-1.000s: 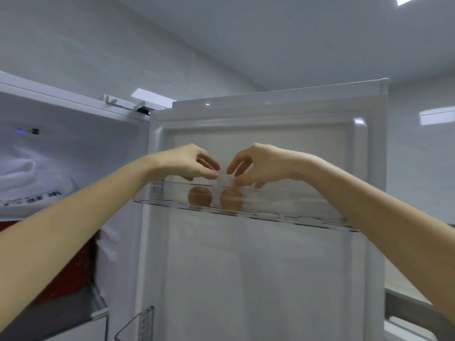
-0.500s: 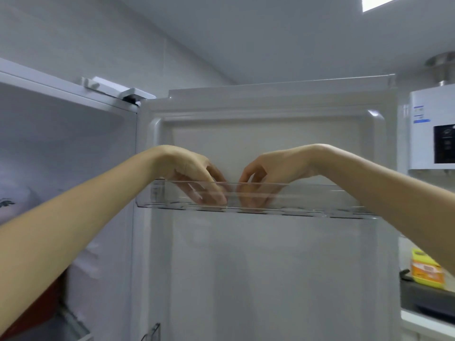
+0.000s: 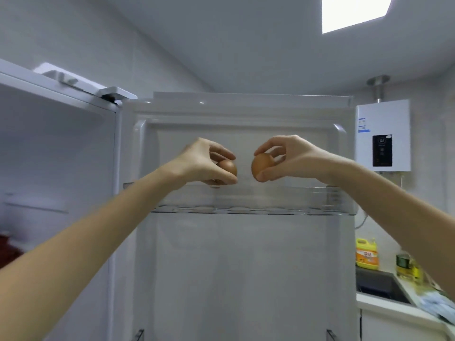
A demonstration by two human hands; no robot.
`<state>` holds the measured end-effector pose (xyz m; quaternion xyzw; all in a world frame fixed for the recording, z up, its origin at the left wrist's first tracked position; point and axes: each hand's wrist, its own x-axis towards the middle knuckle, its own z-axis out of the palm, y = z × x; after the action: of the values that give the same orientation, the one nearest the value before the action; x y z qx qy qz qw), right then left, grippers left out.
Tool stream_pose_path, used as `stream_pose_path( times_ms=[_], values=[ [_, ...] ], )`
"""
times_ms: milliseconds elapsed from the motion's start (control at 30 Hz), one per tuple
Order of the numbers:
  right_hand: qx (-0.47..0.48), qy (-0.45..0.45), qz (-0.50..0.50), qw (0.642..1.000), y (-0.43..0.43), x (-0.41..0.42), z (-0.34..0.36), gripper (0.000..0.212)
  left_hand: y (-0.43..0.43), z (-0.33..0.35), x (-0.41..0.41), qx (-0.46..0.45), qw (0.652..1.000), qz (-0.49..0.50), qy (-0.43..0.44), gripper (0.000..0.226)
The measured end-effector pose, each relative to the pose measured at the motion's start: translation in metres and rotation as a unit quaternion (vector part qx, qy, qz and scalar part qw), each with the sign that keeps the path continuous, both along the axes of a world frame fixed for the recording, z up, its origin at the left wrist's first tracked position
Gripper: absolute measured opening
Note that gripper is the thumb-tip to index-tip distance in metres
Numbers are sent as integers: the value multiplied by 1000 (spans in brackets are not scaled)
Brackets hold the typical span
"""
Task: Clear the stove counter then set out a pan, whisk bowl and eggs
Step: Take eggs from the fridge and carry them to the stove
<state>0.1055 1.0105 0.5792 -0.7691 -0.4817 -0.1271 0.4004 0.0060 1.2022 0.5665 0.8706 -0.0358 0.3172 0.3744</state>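
Note:
Both hands are raised in front of the open fridge door [image 3: 243, 267]. My left hand [image 3: 202, 163] grips a brown egg [image 3: 228, 168] between thumb and fingers. My right hand [image 3: 288, 158] pinches a second brown egg [image 3: 261, 164]. Both eggs hang just above the clear plastic door shelf [image 3: 283, 200], a small gap between them. No pan or whisk bowl is in view.
The fridge's open interior [image 3: 56, 168] lies to the left. At the right are a white wall heater [image 3: 382, 135], a yellow bottle [image 3: 366, 253], a dark sink [image 3: 380, 284] and a counter edge [image 3: 394, 308] with small items.
Both hands reached down into the door shelf, each closed on an egg, and have lifted the two eggs up out of the shelf. The view has shifted right.

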Motion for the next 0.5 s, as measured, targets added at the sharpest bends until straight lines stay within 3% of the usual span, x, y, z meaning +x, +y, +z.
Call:
stream_pose_path(
  times_ms=[233,500],
  values=[
    [184,-64,-97,976,-67,-4,-33,47,-50,-4,10,1,987,-70,-146,45],
    [205,-108,-190,954,-174,-3,-65,55,-159,-14,44,8,965,-195,-172,47]
  ],
)
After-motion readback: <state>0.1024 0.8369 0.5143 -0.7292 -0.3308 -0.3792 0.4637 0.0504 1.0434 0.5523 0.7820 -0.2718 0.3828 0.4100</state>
